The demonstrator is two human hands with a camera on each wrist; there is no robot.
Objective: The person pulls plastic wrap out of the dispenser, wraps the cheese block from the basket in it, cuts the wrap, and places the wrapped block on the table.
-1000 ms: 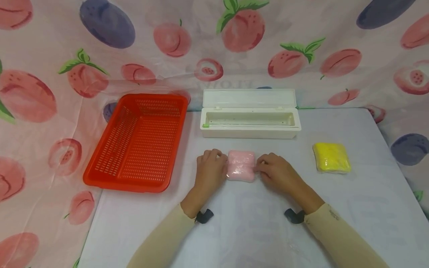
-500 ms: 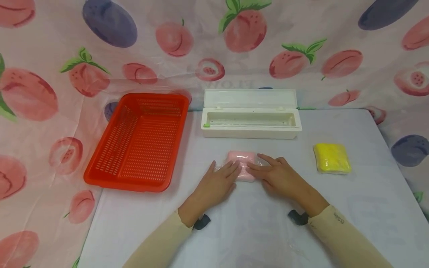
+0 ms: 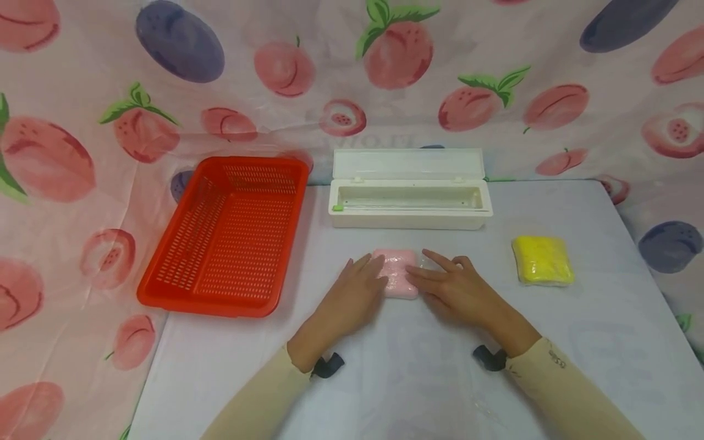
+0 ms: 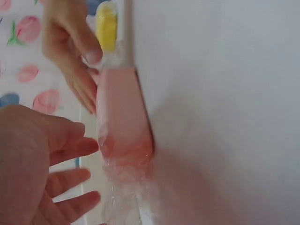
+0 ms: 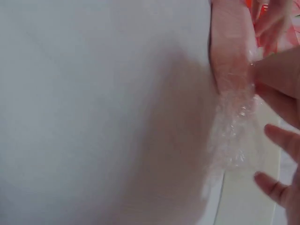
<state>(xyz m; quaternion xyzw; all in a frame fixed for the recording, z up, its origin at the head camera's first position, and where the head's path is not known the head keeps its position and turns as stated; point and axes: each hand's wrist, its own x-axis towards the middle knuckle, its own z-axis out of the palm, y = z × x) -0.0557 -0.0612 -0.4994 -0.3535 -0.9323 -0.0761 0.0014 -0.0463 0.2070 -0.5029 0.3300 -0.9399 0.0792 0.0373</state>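
Note:
A pink rectangular block (image 3: 400, 282) lies flat on the white table, wrapped in clear plastic film. My left hand (image 3: 348, 300) has its straight fingers on the block's left side. Opposite, the right hand (image 3: 461, 292) lays its extended fingers on the block's right edge. In the left wrist view, film (image 4: 124, 201) bunches loosely at one end of the pink block (image 4: 123, 105). Crinkled film (image 5: 236, 133) sticks out past the other end in the right wrist view, near the right hand's spread fingers. Neither hand grips anything.
A yellow wrapped block (image 3: 543, 261) lies on the right of the table (image 3: 407, 379). Behind the hands stands a long white box (image 3: 409, 220) with its lid up and a small green slider. A red perforated basket (image 3: 206, 308) occupies the left.
Both hands were pinching at the block's sides a second ago, then flattened their fingers onto it. Since then the left hand has shifted slightly left, and the right hand has hardly moved.

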